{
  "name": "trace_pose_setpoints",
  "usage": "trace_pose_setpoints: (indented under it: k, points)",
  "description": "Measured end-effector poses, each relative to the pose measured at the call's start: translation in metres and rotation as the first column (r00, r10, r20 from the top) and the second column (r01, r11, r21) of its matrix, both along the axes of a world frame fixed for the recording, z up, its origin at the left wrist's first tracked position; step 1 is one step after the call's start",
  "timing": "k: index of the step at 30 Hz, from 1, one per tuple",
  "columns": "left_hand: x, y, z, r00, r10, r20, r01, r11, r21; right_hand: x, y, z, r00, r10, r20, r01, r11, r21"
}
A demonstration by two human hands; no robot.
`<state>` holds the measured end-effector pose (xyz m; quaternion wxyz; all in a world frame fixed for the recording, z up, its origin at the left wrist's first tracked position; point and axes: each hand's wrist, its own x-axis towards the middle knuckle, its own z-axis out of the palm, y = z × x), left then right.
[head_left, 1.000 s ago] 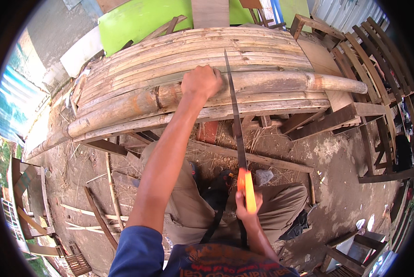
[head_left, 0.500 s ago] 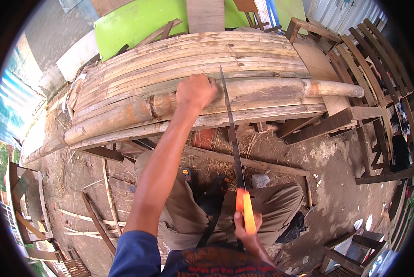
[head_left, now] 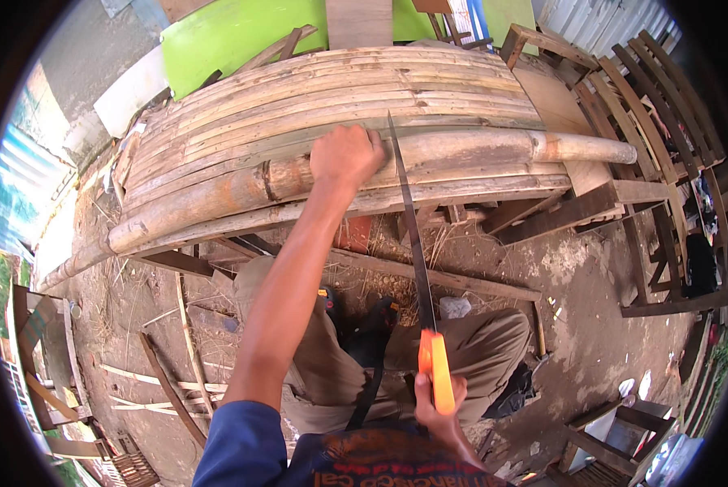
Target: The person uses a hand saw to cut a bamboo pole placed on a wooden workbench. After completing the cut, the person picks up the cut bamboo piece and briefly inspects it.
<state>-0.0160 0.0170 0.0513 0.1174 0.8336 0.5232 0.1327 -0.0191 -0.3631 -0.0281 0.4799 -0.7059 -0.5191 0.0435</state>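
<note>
A thick bamboo pole lies lengthwise along the front of a bench of bamboo slats. My left hand is closed over the pole near its middle, the fingers wrapped round its far side. Just right of that hand, the blade of a handsaw crosses the pole, its tip reaching over the slats. My right hand grips the saw's orange and yellow handle, low in front of my body. Whether the teeth have cut into the bamboo is too small to tell.
Wooden slatted furniture stands at the right. A wooden plank lies on the dirt floor beneath the bench, and bamboo strips are scattered at the left. Green panels lean behind the bench. A wooden frame sits at lower right.
The saw handle and my right hand sit very slightly lower and further right. My left hand keeps its hold on the pole; the whole view has shifted a little.
</note>
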Motion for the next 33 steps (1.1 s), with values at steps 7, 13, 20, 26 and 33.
trace_pose_setpoints:
  k: [7, 13, 20, 26, 33]
  points:
    - [0.002, 0.014, -0.003, 1.000, 0.001, 0.031, -0.004, 0.995, 0.104, 0.039, 0.156, 0.055, 0.695, -0.009, -0.719, 0.076, 0.995, 0.061]
    - [0.000, -0.007, -0.015, 1.000, -0.014, 0.013, 0.013, 0.997, 0.072, 0.033, 0.136, -0.001, 0.830, 0.017, -0.557, 0.067, 0.989, 0.132]
    - [-0.006, -0.026, -0.017, 0.999, -0.025, 0.034, 0.019, 0.986, 0.163, 0.031, 0.116, -0.008, 0.806, 0.045, -0.590, 0.064, 0.985, 0.163]
    - [-0.003, -0.010, -0.019, 1.000, 0.025, 0.015, -0.027, 0.981, 0.190, 0.025, 0.101, 0.013, 0.999, 0.039, 0.001, -0.034, 0.863, 0.505]
    - [-0.004, -0.004, -0.020, 0.997, -0.067, -0.044, 0.074, 0.981, 0.179, 0.047, 0.041, -0.050, 0.954, -0.294, -0.054, 0.294, 0.893, 0.341]
